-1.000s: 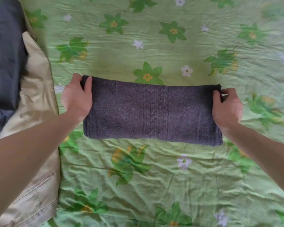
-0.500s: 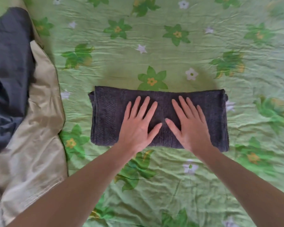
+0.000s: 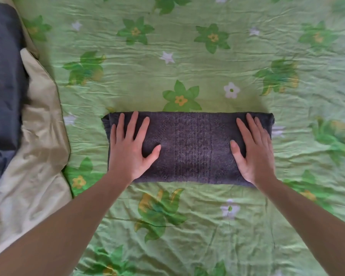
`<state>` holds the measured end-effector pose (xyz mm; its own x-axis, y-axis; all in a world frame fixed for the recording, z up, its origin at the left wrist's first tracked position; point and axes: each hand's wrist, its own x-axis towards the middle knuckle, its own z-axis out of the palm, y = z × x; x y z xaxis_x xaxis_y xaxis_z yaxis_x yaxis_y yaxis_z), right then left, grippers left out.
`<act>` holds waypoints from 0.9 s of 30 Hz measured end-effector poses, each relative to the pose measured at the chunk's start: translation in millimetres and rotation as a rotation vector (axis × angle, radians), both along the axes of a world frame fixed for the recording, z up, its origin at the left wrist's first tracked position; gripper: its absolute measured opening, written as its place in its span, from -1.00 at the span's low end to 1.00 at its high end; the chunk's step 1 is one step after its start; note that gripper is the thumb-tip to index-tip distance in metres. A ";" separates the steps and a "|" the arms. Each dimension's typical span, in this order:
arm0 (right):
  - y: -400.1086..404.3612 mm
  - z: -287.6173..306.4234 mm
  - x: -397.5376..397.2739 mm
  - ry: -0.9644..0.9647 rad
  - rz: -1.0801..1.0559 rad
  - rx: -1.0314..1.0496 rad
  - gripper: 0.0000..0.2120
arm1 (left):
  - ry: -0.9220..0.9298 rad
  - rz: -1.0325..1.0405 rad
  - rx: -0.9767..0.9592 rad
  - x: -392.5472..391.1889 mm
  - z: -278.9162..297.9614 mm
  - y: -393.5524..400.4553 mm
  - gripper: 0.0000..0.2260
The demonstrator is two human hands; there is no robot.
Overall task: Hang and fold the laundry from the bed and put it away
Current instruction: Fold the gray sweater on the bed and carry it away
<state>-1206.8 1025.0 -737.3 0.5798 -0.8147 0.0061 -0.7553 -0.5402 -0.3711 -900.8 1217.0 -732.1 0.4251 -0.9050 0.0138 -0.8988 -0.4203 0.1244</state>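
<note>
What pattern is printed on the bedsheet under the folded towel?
Light green cotton bedsheet printed with darker green leafy flowers with yellow centres, plus small white flowers and stars; seen in the head view.

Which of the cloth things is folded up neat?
The dark grey towel, a tidy rectangle under both hands. The beige garment and dark blue cloth lie rumpled.

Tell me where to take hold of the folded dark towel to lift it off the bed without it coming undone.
Grip the folded towel at its two short ends, one hand from each side, fingers slid under and thumbs on top. It lies as a long flat band across the green floral bedsheet, and the left hand and right hand already rest flat near those ends. Pinching one corner would probably let the layers fall open.
</note>
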 end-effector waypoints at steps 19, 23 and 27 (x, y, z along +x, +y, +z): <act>-13.7 58.1 -18.7 -0.651 -0.728 0.963 -0.48 | 0.037 -0.166 -0.023 -134.4 2.4 -49.8 -0.41; -17.7 78.0 -19.3 -0.571 -0.550 1.055 -0.55 | 0.088 -0.169 -0.006 -133.7 9.7 -49.7 -0.40; -2.2 103.7 -6.6 -0.441 -0.434 0.792 -0.67 | 0.332 -0.127 -0.150 -140.6 29.3 -51.0 -0.46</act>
<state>-1213.3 1022.9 -633.6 0.3086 -0.8173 -0.4867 -0.5365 0.2729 -0.7986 -1041.4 1166.0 -702.8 0.3138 -0.9490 0.0305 -0.8429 -0.2636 0.4690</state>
